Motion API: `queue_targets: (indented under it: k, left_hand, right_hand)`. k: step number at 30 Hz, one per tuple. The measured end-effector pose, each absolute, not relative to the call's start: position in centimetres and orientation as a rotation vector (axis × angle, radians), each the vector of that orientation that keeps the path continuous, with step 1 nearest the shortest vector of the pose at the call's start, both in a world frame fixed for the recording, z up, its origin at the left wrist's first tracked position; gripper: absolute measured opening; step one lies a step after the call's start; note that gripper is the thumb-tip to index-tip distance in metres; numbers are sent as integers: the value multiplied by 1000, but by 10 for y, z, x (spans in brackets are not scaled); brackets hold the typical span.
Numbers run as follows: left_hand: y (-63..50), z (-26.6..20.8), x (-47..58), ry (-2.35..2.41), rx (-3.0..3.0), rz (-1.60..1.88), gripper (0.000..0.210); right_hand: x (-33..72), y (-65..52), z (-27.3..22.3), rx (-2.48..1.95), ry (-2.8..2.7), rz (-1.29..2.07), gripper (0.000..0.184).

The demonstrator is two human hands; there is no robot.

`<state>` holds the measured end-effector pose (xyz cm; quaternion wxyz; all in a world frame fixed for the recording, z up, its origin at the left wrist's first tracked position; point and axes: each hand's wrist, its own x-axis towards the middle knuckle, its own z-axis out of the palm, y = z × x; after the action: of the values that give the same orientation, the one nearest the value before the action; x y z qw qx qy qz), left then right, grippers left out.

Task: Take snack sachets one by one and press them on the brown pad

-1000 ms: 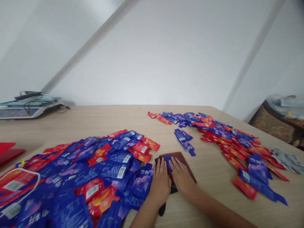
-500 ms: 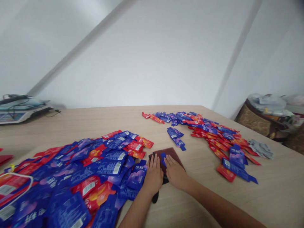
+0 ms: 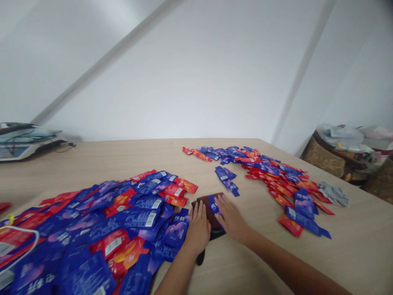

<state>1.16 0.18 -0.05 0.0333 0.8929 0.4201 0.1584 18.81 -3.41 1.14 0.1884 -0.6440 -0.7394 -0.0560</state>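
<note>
My left hand lies flat with fingers stretched forward on the left side of a brown and black flat board. A black handle-like piece pokes out below it. Over the board's right side is my right hand, its fingers extended and resting on a blue pouch. Part of that pouch is hidden by the fingers. Close by on the left lies another blue pouch, at the edge of a large heap of blue and red pouches.
Beyond the hands lie a few blue pouches. A long pile of red and blue pouches curves along the right, beside grey gloves. A scale stands at the far left; a patterned container with plastic bags is at right.
My right hand has shifted slightly right, uncovering more of the blue pouch on the board. My left hand stays in place on the board.
</note>
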Motion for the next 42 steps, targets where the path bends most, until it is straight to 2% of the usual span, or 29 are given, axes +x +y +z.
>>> queue_targets:
  k: [3,8,18,23,27,32,38,42]
  left_hand:
    - [3,-4,12,1283,2753,484,56]
    - [2,-3,13,1297,2750,477,57]
    - [0,7,11,1285,2709,418,58]
    - [1,3,12,1285,2705,448,58]
    - [1,0,11,1269,2704,497,56]
    - [2,-2,11,1274,2695,480,58]
    - [6,-13,10,1257,2704,533,57]
    - [6,-14,10,1265,2719,519,57]
  right_hand:
    - [172,-29,-7,-1773,-2202,-204,51]
    - [168,13,7,-1854,-2158,-199,49]
    - [149,-35,28,-2031,-2258,147,56]
    - [176,-27,57,-1843,-2190,347,40]
    - [202,20,83,-1645,-1972,467,46]
    - [236,54,71,-2007,-1574,316,47]
    - [251,38,27,-2256,-1601,108,50]
    - [257,36,29,-2343,-1648,42,43]
